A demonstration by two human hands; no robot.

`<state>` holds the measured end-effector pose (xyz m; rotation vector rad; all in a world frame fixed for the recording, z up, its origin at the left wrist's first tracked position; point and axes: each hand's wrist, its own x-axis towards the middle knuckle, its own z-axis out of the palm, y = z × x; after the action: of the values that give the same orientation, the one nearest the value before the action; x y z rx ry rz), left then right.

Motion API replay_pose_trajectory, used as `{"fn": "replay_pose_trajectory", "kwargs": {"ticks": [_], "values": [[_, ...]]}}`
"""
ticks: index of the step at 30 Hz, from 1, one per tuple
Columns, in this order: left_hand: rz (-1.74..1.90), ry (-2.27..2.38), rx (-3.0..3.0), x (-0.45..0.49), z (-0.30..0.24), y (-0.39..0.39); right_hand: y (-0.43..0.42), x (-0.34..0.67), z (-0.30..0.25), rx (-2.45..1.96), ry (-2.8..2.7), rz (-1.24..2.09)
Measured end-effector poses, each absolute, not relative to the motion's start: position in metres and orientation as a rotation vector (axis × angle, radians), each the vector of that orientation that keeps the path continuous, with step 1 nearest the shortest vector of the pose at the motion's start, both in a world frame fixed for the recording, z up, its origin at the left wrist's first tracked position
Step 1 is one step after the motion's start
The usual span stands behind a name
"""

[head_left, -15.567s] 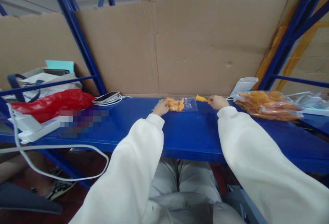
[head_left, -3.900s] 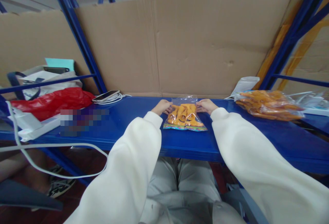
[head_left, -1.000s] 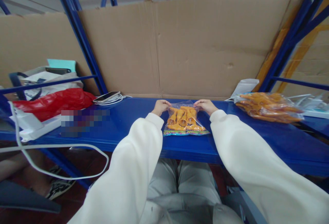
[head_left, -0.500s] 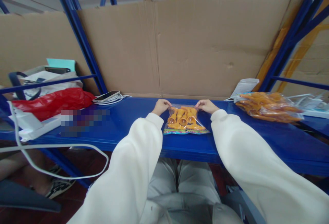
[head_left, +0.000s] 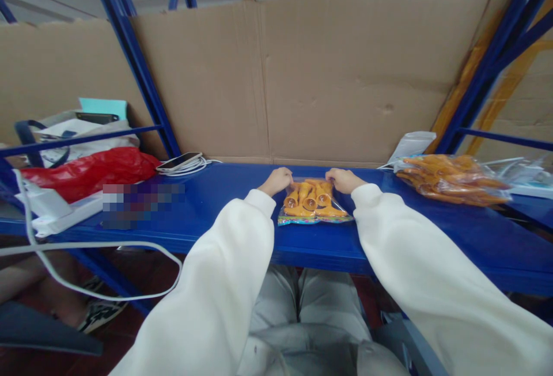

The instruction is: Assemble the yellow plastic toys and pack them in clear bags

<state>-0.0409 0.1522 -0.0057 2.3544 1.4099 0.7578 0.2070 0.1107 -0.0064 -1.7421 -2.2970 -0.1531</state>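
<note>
A clear plastic bag (head_left: 315,212) with several orange, horn-shaped plastic pieces inside lies on the blue table (head_left: 224,192) in front of me. A colourful printed strip runs along its near edge. My left hand (head_left: 279,179) pinches the bag's far left corner, fingers closed. At the far right corner my right hand (head_left: 343,180) grips the bag in the same way. The open ends of some orange pieces face me through the film.
To the right lies a pile of bagged orange pieces (head_left: 451,180). On the left are a phone (head_left: 179,161) on a coiled white cable, a red plastic bag (head_left: 95,171) and a white power strip (head_left: 71,215). A cardboard panel (head_left: 319,76) stands behind the table.
Both hands have curled more tightly at the bag's far corners. The bag's far edge now looks folded down or shorter, and the bag has shifted slightly right.
</note>
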Motion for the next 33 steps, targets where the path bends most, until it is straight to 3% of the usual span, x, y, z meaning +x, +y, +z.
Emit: {"fn": "replay_pose_trajectory", "kwargs": {"ticks": [9,15,33], "values": [[0.65,1.213,2.419,-0.019,-0.004,0.131,0.087,0.181,0.017,-1.87,-2.386,-0.323],[0.543,1.024,2.41,-0.014,-0.013,0.135,0.089,0.179,0.015,-1.753,-2.255,-0.17],[0.303,1.044,2.535,-0.015,-0.013,0.145,0.086,0.179,0.02,-1.646,-2.247,0.318]]}}
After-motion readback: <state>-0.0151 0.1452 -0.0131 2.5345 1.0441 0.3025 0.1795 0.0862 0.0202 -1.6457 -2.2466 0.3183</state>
